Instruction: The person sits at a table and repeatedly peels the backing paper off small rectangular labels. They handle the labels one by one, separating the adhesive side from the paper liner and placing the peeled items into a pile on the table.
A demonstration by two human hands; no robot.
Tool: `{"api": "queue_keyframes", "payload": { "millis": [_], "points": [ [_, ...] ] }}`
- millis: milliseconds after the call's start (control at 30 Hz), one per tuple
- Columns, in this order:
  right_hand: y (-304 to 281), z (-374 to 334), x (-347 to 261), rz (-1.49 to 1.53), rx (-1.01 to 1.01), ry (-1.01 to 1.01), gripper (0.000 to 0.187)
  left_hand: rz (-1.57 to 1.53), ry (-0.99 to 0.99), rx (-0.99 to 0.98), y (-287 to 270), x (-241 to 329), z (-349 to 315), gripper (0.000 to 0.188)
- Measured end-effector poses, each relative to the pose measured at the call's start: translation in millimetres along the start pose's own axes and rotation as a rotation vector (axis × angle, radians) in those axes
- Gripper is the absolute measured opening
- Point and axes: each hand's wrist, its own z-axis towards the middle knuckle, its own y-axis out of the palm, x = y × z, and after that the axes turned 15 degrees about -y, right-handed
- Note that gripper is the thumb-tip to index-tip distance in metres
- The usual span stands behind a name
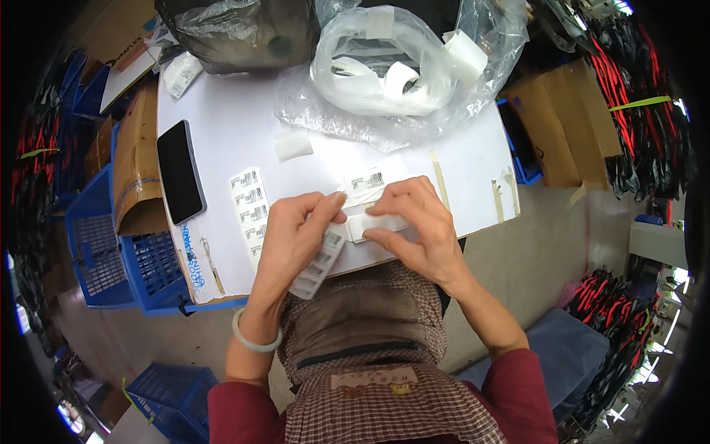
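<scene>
My left hand (299, 229) is closed, thumb against forefinger, on a strip of barcode labels (314, 268) that hangs down over the table's near edge. My right hand (421, 229) has its thumb and fingertips at the two long sides of a small white tag (361, 225), just right of the left fingertips. Beyond both hands lies a white piece with a printed barcode (372, 180), partly hidden by the right fingers. A longer strip of barcode labels (250, 201) rests flat on the table, left of my left hand.
A dark phone (180, 172) lies at the table's left side. At the back are a clear plastic bag (325, 92) with white tags and a dark bag (244, 37). Blue crates (96, 251) and cardboard boxes (140, 163) flank the white table (222, 140).
</scene>
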Motion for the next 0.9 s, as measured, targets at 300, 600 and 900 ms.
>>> {"api": "queue_keyframes", "payload": {
  "millis": [300, 600, 900],
  "points": [
    [13.5, -12.9, -35.2, 0.347, 0.087, 0.199, 0.019, -0.408, 0.141, -0.283, 13.6, -19.8, -59.0, 0.043],
    [-4.3, -48.2, -34.4, 0.366, 0.129, 0.313, 0.017, -0.045, 0.147, -0.034, 34.7, -56.3, -65.6, 0.015],
    [-32.2, -15.8, 11.3, 0.442, 0.021, 0.388, 0.012, 0.077, 0.100, 0.138, 20.2, -33.9, -38.3, 0.021]
  ]
}}
